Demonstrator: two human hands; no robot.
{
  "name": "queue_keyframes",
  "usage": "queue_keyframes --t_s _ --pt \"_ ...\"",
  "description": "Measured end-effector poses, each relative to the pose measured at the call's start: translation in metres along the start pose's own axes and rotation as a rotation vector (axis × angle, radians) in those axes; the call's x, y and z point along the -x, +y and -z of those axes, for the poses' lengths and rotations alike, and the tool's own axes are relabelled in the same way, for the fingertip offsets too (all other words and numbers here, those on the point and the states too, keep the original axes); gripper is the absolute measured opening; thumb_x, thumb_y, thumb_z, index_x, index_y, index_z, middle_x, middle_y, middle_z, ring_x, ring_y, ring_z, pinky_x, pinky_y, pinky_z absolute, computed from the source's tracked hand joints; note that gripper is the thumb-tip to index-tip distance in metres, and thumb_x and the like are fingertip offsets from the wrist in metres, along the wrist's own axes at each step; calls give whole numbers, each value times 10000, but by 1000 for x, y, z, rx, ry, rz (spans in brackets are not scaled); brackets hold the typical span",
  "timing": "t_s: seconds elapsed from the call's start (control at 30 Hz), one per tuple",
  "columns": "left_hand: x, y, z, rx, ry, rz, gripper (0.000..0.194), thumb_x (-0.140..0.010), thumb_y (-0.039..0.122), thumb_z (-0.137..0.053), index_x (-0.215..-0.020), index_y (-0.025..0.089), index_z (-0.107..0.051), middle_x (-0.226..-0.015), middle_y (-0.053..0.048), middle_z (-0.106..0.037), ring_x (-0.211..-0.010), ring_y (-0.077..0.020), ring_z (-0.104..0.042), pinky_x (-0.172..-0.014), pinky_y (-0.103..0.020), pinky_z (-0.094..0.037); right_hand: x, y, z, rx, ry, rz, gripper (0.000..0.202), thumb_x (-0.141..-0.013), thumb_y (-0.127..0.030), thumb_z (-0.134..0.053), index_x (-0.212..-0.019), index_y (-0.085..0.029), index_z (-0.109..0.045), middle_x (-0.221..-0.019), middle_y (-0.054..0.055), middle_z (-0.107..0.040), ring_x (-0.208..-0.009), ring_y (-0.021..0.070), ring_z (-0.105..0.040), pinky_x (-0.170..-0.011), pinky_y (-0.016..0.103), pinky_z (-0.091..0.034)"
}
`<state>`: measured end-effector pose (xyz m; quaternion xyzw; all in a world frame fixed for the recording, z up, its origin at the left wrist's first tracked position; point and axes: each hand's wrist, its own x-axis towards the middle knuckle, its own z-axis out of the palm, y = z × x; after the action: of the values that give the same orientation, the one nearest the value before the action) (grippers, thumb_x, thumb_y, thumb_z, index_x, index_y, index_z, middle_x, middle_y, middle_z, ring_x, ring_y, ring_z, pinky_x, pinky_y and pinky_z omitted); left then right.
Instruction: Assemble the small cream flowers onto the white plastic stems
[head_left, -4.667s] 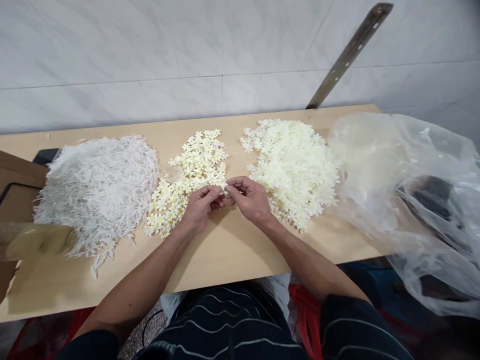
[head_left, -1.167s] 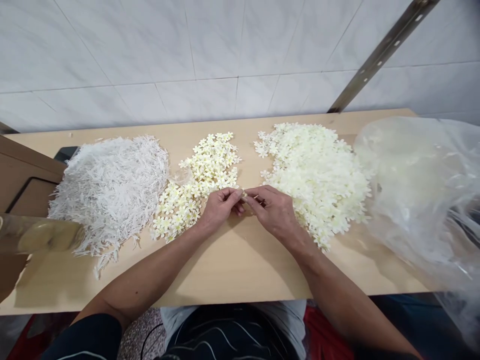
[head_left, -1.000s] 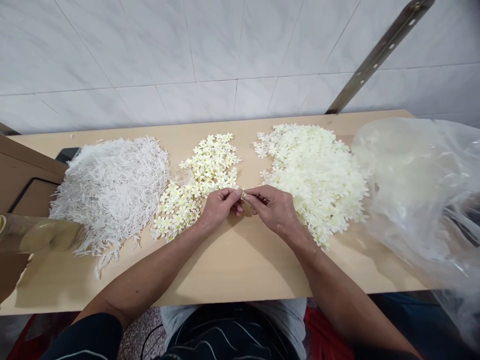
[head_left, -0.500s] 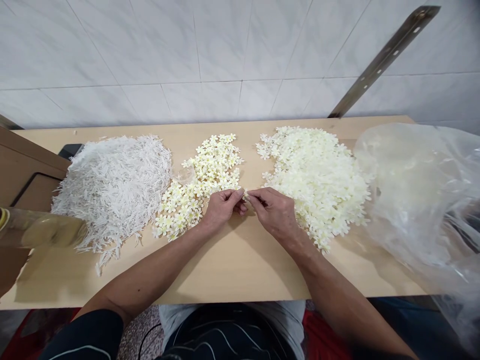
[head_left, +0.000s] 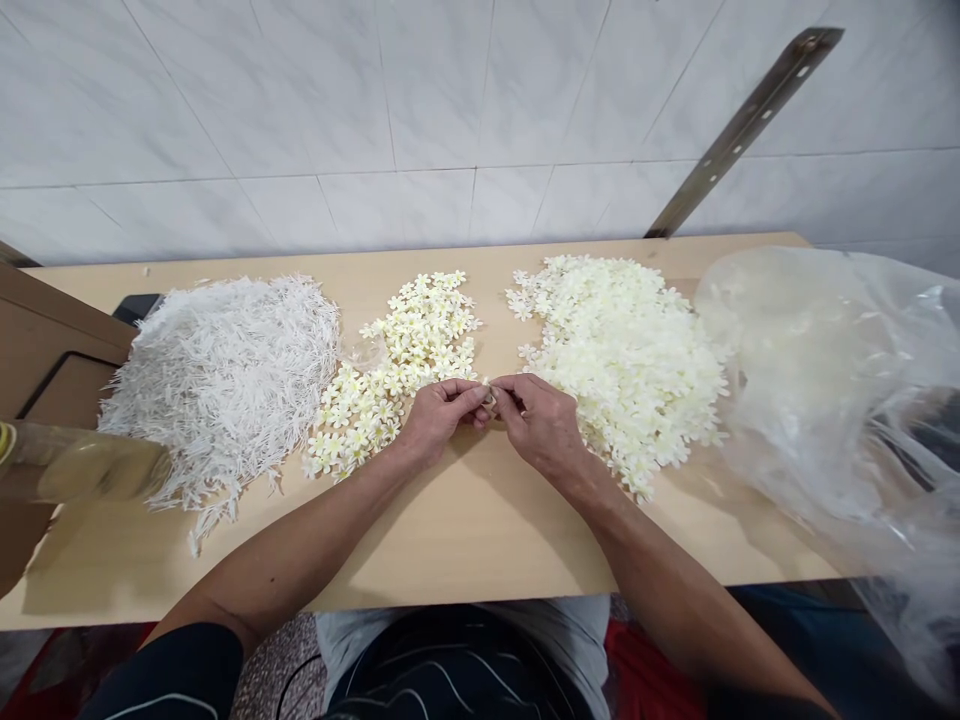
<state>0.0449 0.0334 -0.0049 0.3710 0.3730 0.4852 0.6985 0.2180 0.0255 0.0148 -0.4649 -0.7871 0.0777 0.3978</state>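
My left hand [head_left: 448,412] and my right hand [head_left: 541,415] meet at the middle of the table, thumbs and fingertips pinched together. Between them is a small white artificial flower [head_left: 489,396], mostly covered by the fingers. Left of my hands lies a loose spread of small cream flowers with yellow centres [head_left: 379,385]. A larger heap of pale cream flowers [head_left: 637,365] lies close by my right hand. Farther left is a big pile of thin white stem-like pieces [head_left: 232,365].
A clear plastic bag [head_left: 817,390] covers the right end of the table [head_left: 465,540]. At the left stand a cardboard box [head_left: 56,330] and a clear bottle [head_left: 90,462] lying sideways. A metal slotted bracket [head_left: 739,135] leans against the tiled wall [head_left: 315,110].
The view has shifted slightly. Both hands stay together at the same place, their fingertips moving a little on the small flower.
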Motion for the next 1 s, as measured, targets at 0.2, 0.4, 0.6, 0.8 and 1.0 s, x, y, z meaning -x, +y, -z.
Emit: queue_keyframes --t_s 0.2,0.4,0.6,0.8,1.0 --pt "-1 2 2 32 -28 42 349 -751 414 -884 -867 107 -767 -700 -59 -692 -620 -121 -612 -633 -267 -508 -1 1 1 -43 -5 -131 177 -992 -241 -573 -988 -208 -746 -924 68 -790 -841 211 -738 -812 337 -573" --pt "-3 4 4 67 -48 45 345 -767 418 -875 -873 103 -781 -726 -75 -691 -659 -129 -612 -650 -270 -494 -3 4 2 -196 -65 -311 215 -949 -390 -673 -1047 -234 -784 -986 62 -806 -881 240 -758 -796 372 -614" --pt "-1 5 3 36 -38 46 333 -762 407 -883 -867 109 -776 -700 -55 -679 -643 -118 -597 -657 -266 -489 -5 1 5 -524 -170 -530 306 -911 -489 -704 -974 -196 -766 -810 49 -779 -702 209 -741 -671 339 -639" --pt "1 6 1 38 -23 58 353 -718 413 -907 -835 114 -761 -687 -52 -683 -625 -121 -597 -649 -273 -502 -2 5 7 -443 -174 -455 268 -933 -441 -671 -996 -204 -779 -833 51 -783 -743 212 -749 -691 335 -635" --pt "0 5 2 41 -44 53 339 -738 414 -894 -834 118 -761 -706 -58 -686 -629 -114 -592 -636 -259 -494 -1 3 6 -283 -108 -399 194 -912 -324 -648 -975 -214 -795 -817 39 -793 -709 201 -749 -650 304 -611"
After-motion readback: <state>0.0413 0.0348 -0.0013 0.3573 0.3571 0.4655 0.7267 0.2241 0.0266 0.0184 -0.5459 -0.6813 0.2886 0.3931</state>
